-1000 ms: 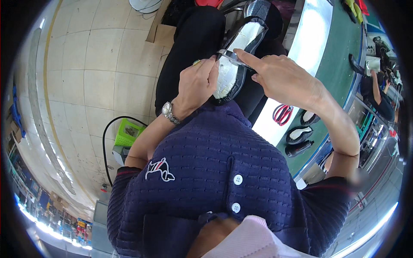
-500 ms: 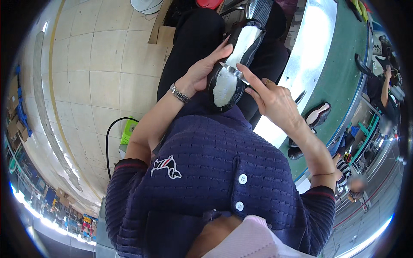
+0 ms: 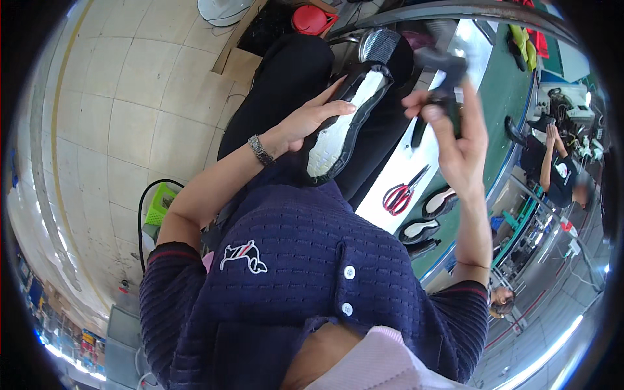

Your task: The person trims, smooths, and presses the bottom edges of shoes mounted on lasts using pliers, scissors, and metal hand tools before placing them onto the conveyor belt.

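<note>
My left hand [image 3: 318, 118] grips a black shoe upper [image 3: 339, 133] over my lap, thumb on its long white underside. The shoe is tilted, one end toward my body. Over to the right, my right hand [image 3: 465, 146] is raised, its fingers closed around a dark hammer-like tool [image 3: 448, 73]. Motion smears the tool, so its exact shape is unclear. Below that hand, red-handled scissors [image 3: 398, 197] lie on a shiny metal strip [image 3: 382, 211].
A green work surface [image 3: 499, 120] runs along my right, with several black shoes [image 3: 419, 229] on it. A dark curved bar [image 3: 468, 9] crosses the top. Beyond the surface stands another person [image 3: 556, 172]. On the left floor sits a green basket [image 3: 160, 205].
My right hand has left the shoe and moved up and right. The shiny metal tool is gone from it; a dark tool is there now. The shoe has shifted slightly toward my body.
</note>
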Available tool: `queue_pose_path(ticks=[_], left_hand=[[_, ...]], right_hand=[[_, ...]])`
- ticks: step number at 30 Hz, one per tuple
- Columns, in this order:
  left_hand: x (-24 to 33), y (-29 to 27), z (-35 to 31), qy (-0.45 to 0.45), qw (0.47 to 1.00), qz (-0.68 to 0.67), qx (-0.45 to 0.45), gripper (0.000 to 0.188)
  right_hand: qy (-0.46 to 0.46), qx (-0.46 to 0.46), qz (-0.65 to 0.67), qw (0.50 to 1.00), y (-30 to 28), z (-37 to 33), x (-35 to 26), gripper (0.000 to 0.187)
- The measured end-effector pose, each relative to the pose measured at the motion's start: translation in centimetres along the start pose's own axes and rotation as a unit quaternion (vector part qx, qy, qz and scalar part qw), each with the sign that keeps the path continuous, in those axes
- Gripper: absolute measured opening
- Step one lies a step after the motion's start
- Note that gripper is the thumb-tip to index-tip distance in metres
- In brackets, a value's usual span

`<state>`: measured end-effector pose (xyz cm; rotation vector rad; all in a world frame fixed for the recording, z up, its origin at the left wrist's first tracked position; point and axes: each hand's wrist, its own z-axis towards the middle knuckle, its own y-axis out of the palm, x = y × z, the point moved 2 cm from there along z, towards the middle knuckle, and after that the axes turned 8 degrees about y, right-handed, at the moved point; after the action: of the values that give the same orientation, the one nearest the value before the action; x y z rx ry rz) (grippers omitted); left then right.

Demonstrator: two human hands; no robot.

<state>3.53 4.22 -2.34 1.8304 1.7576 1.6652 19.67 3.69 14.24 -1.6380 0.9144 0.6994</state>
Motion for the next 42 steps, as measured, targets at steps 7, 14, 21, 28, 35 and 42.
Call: queue_pose_path(ticks=[7,14,21,28,35,42], left_hand=[[-0.3,-0.3,0.1,-0.014,0.999,-0.034,-0.008,0.079],[-0.4,-0.5,0.6,-0.010,0.999,-0.038,-0.032,0.080],[0.8,-0.9,0.2,-0.043,0.998,-0.025,-0.044,0.081],[0.5,-1.7,0.0,-0.061,0.995,-0.003,-0.080,0.092],[0.1,-1.6,-0.5,-0.026,0.993,0.024,-0.110,0.105],[-2.7,-2.0,-2.5,0.012,0.980,-0.184,-0.079,0.066]], right_hand=[[-0.015,-0.096,-0.406,0.909,2.2,1.5,6.3,0.059],[-0.113,0.025,-0.268,0.956,2.3,0.8,4.9,0.058],[-0.050,-0.072,-0.355,0.931,2.7,0.6,3.9,0.060],[0.022,-0.122,-0.400,0.908,4.4,-0.1,5.3,0.063],[-0.009,-0.113,-0.377,0.919,5.9,-2.0,4.9,0.062],[0.029,-0.184,-0.430,0.884,3.8,-3.4,2.9,0.057]])
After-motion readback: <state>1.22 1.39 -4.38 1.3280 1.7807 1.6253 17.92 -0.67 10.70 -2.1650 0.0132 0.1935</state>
